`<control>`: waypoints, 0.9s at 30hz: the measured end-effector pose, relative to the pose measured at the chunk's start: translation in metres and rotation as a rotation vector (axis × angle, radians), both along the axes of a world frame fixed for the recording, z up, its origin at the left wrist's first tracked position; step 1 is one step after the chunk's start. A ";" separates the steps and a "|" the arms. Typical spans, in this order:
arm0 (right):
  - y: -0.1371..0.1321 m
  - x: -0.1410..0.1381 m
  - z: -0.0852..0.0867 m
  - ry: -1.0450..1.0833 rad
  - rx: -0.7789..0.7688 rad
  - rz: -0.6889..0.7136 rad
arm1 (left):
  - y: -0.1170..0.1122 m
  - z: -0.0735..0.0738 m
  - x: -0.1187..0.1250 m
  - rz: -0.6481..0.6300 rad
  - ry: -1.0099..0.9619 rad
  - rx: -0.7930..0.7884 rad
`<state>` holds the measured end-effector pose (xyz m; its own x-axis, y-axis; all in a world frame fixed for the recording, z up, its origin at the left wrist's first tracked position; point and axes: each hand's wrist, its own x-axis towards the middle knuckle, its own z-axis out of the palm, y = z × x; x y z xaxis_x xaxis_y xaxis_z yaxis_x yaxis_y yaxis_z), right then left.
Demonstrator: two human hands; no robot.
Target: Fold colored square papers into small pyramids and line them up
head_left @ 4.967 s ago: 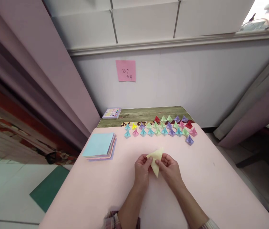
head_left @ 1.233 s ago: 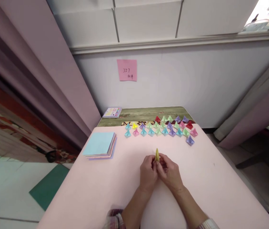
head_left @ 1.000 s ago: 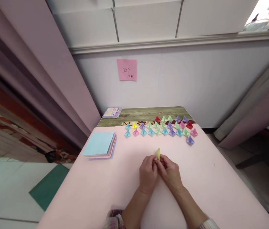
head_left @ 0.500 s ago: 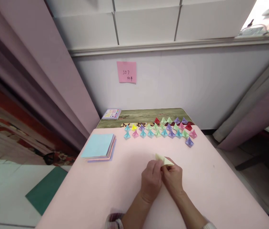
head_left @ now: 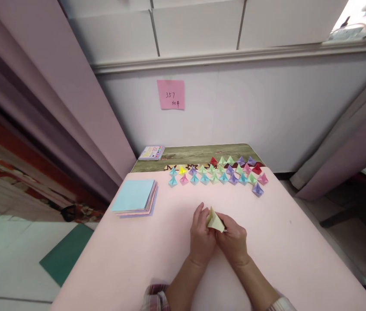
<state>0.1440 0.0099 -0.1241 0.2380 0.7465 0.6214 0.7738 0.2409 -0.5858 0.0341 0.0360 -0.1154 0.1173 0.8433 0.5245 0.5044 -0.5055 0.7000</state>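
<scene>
A folded pale yellow paper (head_left: 214,220) stands as a small triangle between both hands, just above the pink table (head_left: 157,250). My left hand (head_left: 201,236) is closed on its left side, fingers curled up beside it. My right hand (head_left: 233,242) pinches its right lower edge. Beyond the hands, near the table's far edge, stand rows of several small folded paper shapes (head_left: 221,172) in blue, pink, green, purple, red and yellow. A stack of flat coloured paper squares (head_left: 135,197), light blue on top, lies to the left.
A small packet of coloured paper (head_left: 151,152) sits on the wooden-patterned strip (head_left: 198,153) at the table's far end. A pink note (head_left: 170,94) is stuck on the white wall. Curtains hang left and right. A green sheet (head_left: 66,255) lies on the floor at the left.
The yellow paper went from a wide triangle to a narrow folded piece, then was turned and reopened into a small upright triangle. Both hands stayed on it, shifting slightly nearer.
</scene>
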 end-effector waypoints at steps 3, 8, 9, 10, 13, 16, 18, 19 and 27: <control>0.000 0.001 -0.005 -0.026 -0.003 0.007 | -0.001 0.003 0.000 -0.015 -0.026 -0.075; 0.000 0.004 -0.008 -0.084 0.022 -0.018 | -0.006 0.013 0.000 -0.053 -0.158 -0.292; 0.000 0.004 -0.007 -0.093 0.022 -0.017 | -0.006 0.014 0.000 -0.063 -0.209 -0.328; -0.001 0.005 -0.006 -0.098 0.022 -0.015 | -0.006 0.015 0.000 -0.075 -0.270 -0.368; -0.002 0.006 0.000 -0.077 0.015 0.007 | -0.001 0.014 0.000 -0.105 -0.488 -0.521; -0.002 0.008 0.005 -0.016 0.029 0.100 | 0.005 0.011 -0.001 -0.134 -0.716 -0.709; -0.002 0.010 0.007 0.024 0.032 0.160 | 0.008 0.010 -0.002 -0.142 -0.832 -0.800; -0.001 0.011 0.007 0.042 0.026 0.173 | 0.008 0.010 -0.002 -0.143 -0.874 -0.826; 0.002 0.019 0.007 0.159 -0.076 0.221 | 0.011 0.015 -0.006 -0.224 -1.038 -0.981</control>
<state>0.1633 0.0122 -0.1174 0.1546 0.8343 0.5293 0.6040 0.3441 -0.7188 0.0280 0.0473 -0.1006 0.2261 0.9218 -0.3148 -0.4613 0.3860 0.7989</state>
